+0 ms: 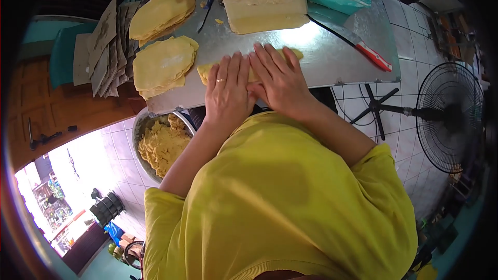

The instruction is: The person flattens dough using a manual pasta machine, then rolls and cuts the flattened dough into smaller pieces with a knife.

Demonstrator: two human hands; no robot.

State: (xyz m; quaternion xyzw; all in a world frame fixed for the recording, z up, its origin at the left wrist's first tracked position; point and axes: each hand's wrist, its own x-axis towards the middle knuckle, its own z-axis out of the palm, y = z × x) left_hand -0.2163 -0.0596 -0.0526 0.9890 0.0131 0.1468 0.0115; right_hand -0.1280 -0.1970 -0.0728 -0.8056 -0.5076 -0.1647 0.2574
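Both hands rest side by side on a flattened strip of yellow dough (203, 74) at the near edge of the metal table (332, 70). My left hand (228, 85), with a ring on one finger, lies flat with its fingers stretched forward. Close beside it, my right hand (279, 79) presses down with its fingers extended and its thumb toward the left hand. Most of the dough is hidden under the palms; its ends show on either side. Left of the hands is a stack of thin yellow dough sheets (163, 65).
Ahead lies a wide pale slab (263, 2). A teal tub of white powder (340, 2) and a red-handled knife (373, 56) are at right. A second knife (208, 8) lies near more dough stacks (162, 13). Below left is a bowl of dough (163, 145); a fan (448, 116) stands right.
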